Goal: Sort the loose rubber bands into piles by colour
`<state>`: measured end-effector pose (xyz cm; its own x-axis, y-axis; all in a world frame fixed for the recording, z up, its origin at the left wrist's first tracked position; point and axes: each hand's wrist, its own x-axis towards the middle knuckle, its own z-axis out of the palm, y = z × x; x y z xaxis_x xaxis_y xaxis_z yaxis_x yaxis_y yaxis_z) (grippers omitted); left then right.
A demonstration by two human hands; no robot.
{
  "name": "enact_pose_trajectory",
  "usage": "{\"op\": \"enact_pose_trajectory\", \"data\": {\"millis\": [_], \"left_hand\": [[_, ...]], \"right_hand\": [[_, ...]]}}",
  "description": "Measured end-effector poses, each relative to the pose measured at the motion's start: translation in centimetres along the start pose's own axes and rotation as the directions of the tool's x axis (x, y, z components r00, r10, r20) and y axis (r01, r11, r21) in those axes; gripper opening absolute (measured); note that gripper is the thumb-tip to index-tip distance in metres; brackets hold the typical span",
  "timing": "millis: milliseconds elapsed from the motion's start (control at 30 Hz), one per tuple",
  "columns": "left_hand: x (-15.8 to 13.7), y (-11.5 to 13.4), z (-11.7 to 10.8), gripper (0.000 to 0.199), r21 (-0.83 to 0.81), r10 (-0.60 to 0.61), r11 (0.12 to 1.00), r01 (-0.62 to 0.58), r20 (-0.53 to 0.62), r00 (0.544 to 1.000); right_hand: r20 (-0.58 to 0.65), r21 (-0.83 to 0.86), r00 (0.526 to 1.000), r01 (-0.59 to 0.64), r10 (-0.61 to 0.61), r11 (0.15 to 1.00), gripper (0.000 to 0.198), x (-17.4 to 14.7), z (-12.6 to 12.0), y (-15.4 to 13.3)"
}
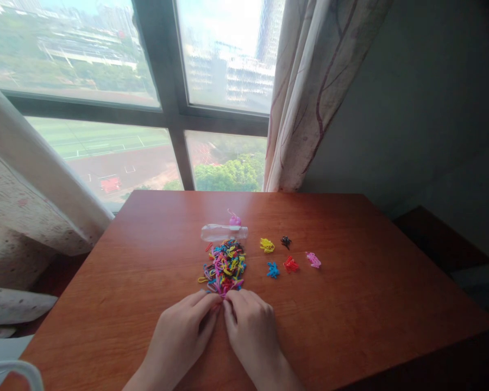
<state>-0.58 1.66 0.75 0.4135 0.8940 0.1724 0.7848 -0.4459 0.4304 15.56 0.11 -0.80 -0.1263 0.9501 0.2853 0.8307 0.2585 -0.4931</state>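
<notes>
Together, left hand, right hand pinch pink piece by multicoloured pile.

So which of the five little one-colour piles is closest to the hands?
The blue pile: it lies just left of the red pile, nearer the right hand than the other four.

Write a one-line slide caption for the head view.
Left hand and right hand close together at a multicoloured pile, five single-colour clusters to its right.
</notes>
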Motion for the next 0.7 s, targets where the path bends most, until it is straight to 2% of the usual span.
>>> {"op": "enact_pose_trajectory", "data": {"millis": [133, 500, 700], "left_hand": [[0.0, 0.0, 0.0, 0.024, -0.003, 0.001, 1.0, -0.001, -0.025, 1.0], [0.0, 0.1, -0.1, 0.022, -0.006, -0.002, 1.0, 0.002, -0.005, 1.0], [0.0, 0.0, -0.1, 0.022, 0.022, 0.005, 1.0, -0.004, -0.023, 1.0]], "right_hand": [[-0.033, 0.038, 0.999, -0.004, 0.005, 0.999, 0.016, 0.1, 0.0, 0.2], [-0.068, 0.238, 0.995, -0.061, 0.08, 0.969, 0.015, -0.5, -1.1, 0.8], [-0.127, 0.249, 0.979, -0.125, 0.161, 0.96, 0.02, -0.8, -3.1, 3.9]]}}
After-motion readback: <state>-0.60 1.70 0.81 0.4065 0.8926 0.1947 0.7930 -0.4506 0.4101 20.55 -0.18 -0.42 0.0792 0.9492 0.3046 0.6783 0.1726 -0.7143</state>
